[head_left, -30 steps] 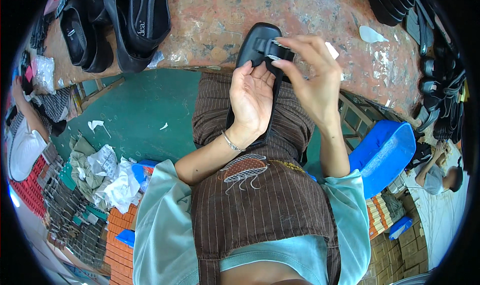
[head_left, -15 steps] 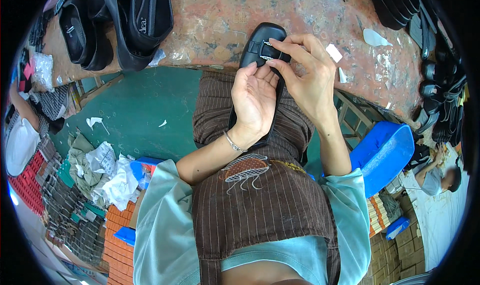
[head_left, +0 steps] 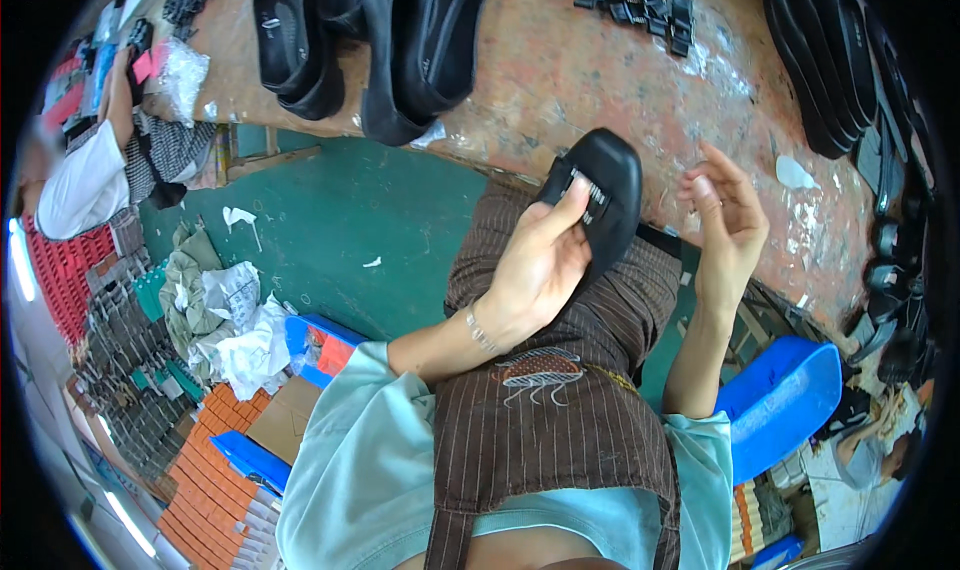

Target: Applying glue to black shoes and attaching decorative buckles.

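My left hand (head_left: pixel 545 260) grips a black square-toed shoe (head_left: pixel 615 165) above my lap, near the table's front edge. Its thumb lies across the shoe's upper, on a shiny stone-trimmed ornament (head_left: pixel 597 198) that it partly covers. The back of the shoe is hidden behind the hand and wrist. Off to the right of the shoe, my right hand (head_left: pixel 730 215) is raised and apart from it. Its fingers are loosely bent and spread, and nothing shows between them.
Black shoes (head_left: pixel 415 60) stand at the table's back left. Black straps with shiny trim (head_left: pixel 640 5) lie at the far middle. More black shoes (head_left: pixel 820 60) line the right side. A blue bin (head_left: pixel 785 400) stands at lower right. One person (head_left: pixel 85 185) is at left, another (head_left: pixel 870 455) at right.
My right hand has let go of the ornament and moved right, away from the shoe. My left thumb now presses on the ornament, and the shoe is tilted. The view has shifted, revealing the straps.
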